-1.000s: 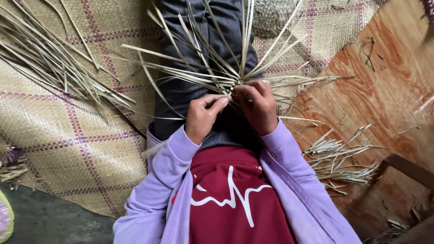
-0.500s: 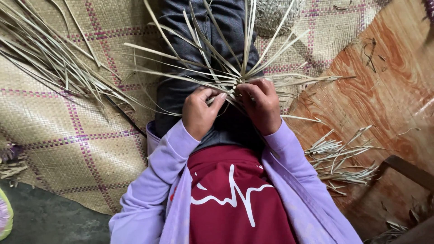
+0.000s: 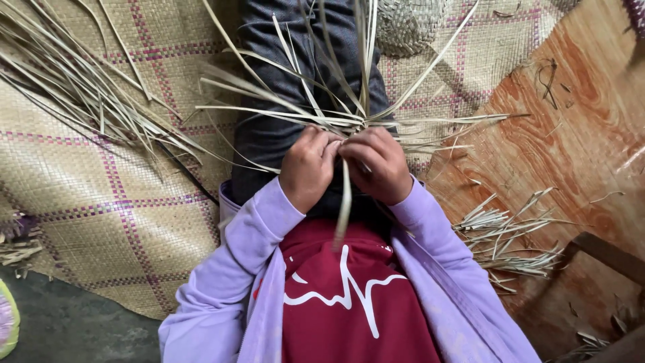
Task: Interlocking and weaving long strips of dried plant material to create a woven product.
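A started weave of pale dried leaf strips (image 3: 339,114) rests on my lap, its loose ends fanning out over my dark trousers. Both hands meet at its near edge. My left hand (image 3: 308,165) pinches strips at the centre with curled fingers. My right hand (image 3: 376,161) grips the strips beside it, knuckles up. One strip (image 3: 344,202) hangs down between the two hands toward my red shirt.
A woven mat (image 3: 114,195) with purple lines covers the floor at left, with a bundle of long loose strips (image 3: 74,87) on it. A small woven basket piece (image 3: 406,27) lies at the top. Cut strip ends (image 3: 510,235) litter the orange wood-pattern floor at right.
Both hands have drawn closer together at the weave's centre. One strip has been folded down toward my body and now hangs between the hands.
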